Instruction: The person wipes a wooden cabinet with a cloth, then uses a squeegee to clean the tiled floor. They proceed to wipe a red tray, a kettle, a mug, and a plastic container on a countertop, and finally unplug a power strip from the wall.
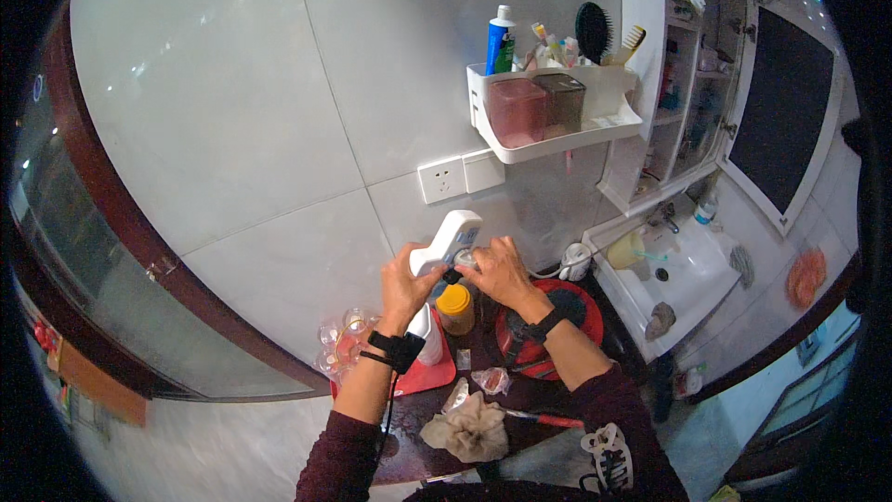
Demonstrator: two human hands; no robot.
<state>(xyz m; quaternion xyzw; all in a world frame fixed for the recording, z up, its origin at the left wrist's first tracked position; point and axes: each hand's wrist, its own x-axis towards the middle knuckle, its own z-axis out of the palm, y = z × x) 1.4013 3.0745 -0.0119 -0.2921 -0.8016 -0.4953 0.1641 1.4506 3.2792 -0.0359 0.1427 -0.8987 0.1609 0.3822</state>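
My left hand [406, 286] grips the lower end of a white plastic power strip [456, 230], raised in front of the tiled wall. On the strip's face, my right hand [498, 266] has its fingers closed around a pale plug [465, 258]; whether the plug is fully seated cannot be told. Below my hands stands a jar with a yellow lid [454, 300], beside a white container [428, 341] on a red tray [439, 376]. A wall socket [442, 179] sits above the strip.
A white wall caddy [550, 148] holds toothpaste, brushes and cups. At right are a white sink [686, 272] and an open cabinet door [784, 111]. A red basin [592, 314], a crumpled cloth [474, 429] and clear glass cups [355, 321] are on the dark table [411, 464].
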